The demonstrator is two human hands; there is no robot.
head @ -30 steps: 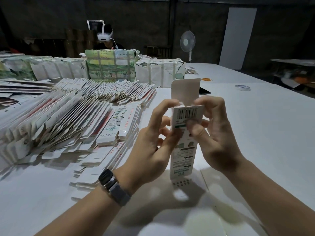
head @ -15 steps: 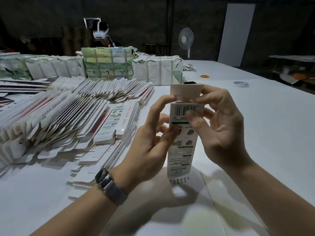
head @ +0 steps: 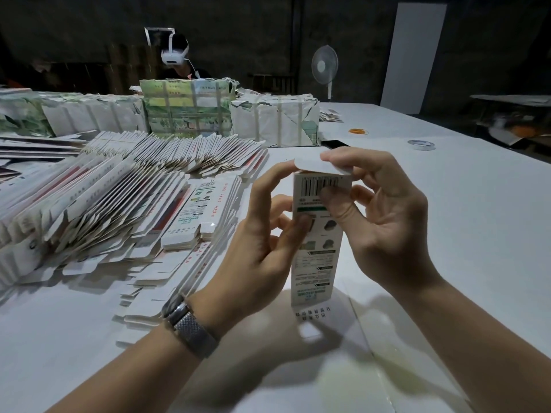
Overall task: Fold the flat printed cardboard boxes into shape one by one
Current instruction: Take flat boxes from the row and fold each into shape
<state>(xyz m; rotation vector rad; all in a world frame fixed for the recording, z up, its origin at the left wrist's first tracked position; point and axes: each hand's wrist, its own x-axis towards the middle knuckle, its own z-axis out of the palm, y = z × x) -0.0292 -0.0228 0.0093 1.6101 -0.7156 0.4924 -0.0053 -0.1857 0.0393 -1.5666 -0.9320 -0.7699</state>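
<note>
I hold a narrow white printed box upright above the white table, barcode side facing me. My left hand grips its left edge, thumb on the front and forefinger up at the top flap. My right hand pinches the upper right part, thumb on the barcode, fingers bending the white top flap down over the opening. A large fanned pile of flat printed boxes lies to the left, with a small stack of flat boxes at its near right edge.
Wrapped bundles stand in a row at the back of the table. Behind them sits a person wearing a white headset. A phone, an orange band, a tape roll and a standing fan lie farther right.
The tall top flap that stood upright has been bent forward and down over the box's top by my right fingers. Both hands keep their hold on the box.
</note>
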